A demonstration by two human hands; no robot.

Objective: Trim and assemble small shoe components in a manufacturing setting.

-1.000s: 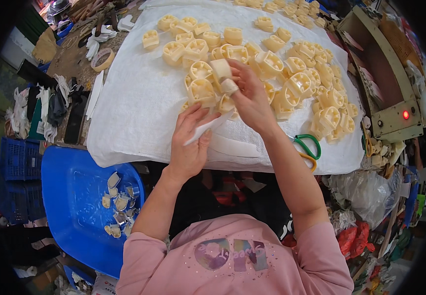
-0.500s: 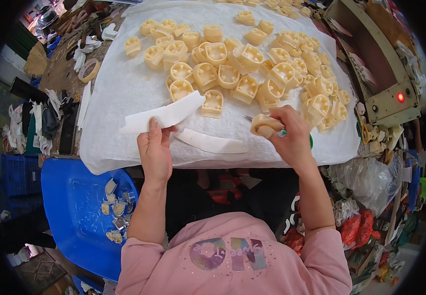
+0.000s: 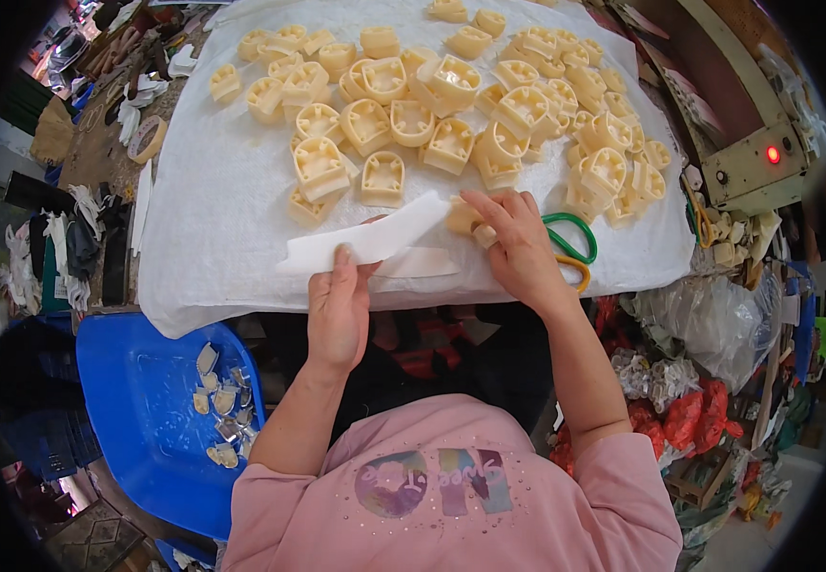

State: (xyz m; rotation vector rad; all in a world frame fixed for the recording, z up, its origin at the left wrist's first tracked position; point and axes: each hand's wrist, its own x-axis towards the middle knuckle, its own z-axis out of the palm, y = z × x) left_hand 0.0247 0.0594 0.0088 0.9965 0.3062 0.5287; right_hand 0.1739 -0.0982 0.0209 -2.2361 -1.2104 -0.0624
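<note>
My left hand pinches a long, curved white strip between thumb and fingers, lifted above the cloth. In my right hand is a small cream plastic piece, mostly covered by the fingers. The strip's right end comes up close to this piece; whether they touch I cannot tell. Beneath the held strip a second white strip lies on the cloth. Scissors with one green and one yellow handle rest just right of my right hand, their blades hidden.
Many hollow, arch-shaped cream pieces are heaped across the white cloth beyond my hands. A blue tub with small parts stands at lower left. A metal box with a lit red lamp borders the right side. A tape roll lies far left.
My hands have drawn together: the left moved right with the white strip, the right moved left with the cream piece. The scissors' handles now show beside my right hand. The whole view shifted slightly.
</note>
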